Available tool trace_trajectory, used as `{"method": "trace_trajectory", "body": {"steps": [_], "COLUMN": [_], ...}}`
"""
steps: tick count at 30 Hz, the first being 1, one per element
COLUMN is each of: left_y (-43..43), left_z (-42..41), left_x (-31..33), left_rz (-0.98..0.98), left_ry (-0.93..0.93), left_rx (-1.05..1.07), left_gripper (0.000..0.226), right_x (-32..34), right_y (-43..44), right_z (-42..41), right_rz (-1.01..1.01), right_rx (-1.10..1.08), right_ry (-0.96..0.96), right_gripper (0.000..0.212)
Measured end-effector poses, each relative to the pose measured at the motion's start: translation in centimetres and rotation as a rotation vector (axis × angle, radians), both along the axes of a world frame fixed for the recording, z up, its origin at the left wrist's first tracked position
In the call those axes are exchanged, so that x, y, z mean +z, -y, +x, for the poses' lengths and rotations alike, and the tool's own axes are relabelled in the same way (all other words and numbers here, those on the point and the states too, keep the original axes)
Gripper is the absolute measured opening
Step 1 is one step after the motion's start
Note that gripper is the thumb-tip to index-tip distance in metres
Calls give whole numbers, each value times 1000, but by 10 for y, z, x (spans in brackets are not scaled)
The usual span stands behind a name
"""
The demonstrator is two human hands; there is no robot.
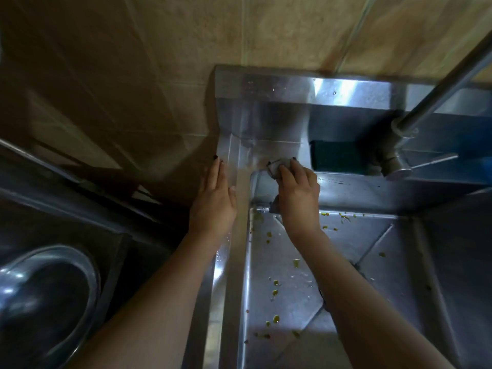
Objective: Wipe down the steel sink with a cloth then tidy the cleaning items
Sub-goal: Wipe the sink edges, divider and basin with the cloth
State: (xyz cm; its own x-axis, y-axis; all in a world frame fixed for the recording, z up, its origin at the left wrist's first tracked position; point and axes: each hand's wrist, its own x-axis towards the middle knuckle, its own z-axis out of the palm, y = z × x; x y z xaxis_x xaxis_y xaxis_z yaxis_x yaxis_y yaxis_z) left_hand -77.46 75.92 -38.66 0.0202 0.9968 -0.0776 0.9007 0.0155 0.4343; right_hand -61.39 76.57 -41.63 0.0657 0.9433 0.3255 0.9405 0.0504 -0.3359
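At the sink's far-left corner, a grey cloth [278, 166] is clamped under the curled fingers [288, 173] of the right hand [299, 194] and pressed on the steel ledge. At nine o'clock from it, the left hand [214, 201] is laid flat on the sink rim [226, 262], fingers straight and together, nothing held. At three o'clock of the cloth, a dark scouring pad [336, 157] is seen beside the tap [399, 145]. Yellow-green scraps [275, 291] are scattered over the basin floor at six o'clock. A steel bowl [45, 296] is recorded at eight o'clock.
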Motion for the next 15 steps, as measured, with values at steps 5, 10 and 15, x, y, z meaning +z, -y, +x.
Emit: {"method": "trace_trajectory", "body": {"steps": [5, 10, 15], "left_y": [1, 9, 21], "left_z": [0, -1, -2], "left_x": [4, 9, 11], "left_rz": [-21, 80, 128], "left_ry": [-23, -90, -31], "left_rx": [-1, -63, -118], "left_gripper": [56, 51, 43], "right_x": [-4, -24, -35], "right_y": [34, 82, 119], "right_z": [10, 28, 43], "right_rz": [-98, -220, -273], "right_rx": [-25, -88, -75], "right_ry": [-417, -558, -542], "right_gripper": [36, 28, 29]}}
